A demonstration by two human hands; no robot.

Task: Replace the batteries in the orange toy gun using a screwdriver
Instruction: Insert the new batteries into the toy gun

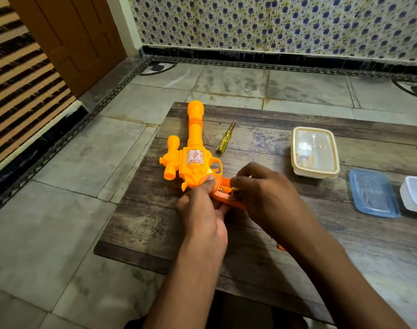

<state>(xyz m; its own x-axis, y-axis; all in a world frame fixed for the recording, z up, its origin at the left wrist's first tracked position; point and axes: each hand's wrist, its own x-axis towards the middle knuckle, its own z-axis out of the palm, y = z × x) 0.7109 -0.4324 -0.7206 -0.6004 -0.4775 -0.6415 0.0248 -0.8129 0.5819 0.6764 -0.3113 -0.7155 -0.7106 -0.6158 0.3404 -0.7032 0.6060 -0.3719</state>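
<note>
The orange toy gun lies on the low wooden table, barrel pointing away from me. My left hand grips it at the handle, thumb pressed on the body. The handle's battery compartment is open, with metal contacts showing. My right hand pinches a small battery at the compartment's edge. A yellow-handled screwdriver rests on the table to the right of the barrel, untouched.
A cream lidded plastic box stands at the right of the table. A blue lid and a white container lie further right. A small orange piece peeks out beside my right forearm. Tiled floor surrounds the table.
</note>
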